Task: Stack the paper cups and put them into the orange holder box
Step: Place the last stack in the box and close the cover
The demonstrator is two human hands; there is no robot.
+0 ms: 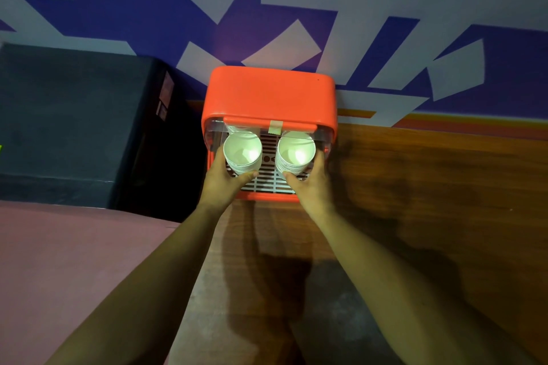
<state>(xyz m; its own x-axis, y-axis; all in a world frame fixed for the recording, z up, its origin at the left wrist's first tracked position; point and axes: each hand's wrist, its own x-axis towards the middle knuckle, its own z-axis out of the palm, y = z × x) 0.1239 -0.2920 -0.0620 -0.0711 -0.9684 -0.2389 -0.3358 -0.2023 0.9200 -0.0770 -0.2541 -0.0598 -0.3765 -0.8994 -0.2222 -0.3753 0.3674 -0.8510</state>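
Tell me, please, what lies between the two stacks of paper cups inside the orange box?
In the head view, only the box's white slotted grate shows between the left cup stack and the right cup stack; the stacks stand apart, not touching.

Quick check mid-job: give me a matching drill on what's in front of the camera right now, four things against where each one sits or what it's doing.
Things:
1. left hand
2. right hand
3. orange holder box
4. black box

Places or states:
A. stands to the left of the wooden table, against the wall
B. holds the left cup stack over the white slotted tray
C. sits on the table against the patterned wall, front open
D. holds the right cup stack over the slotted tray

Pairs: 1-B, 2-D, 3-C, 4-A
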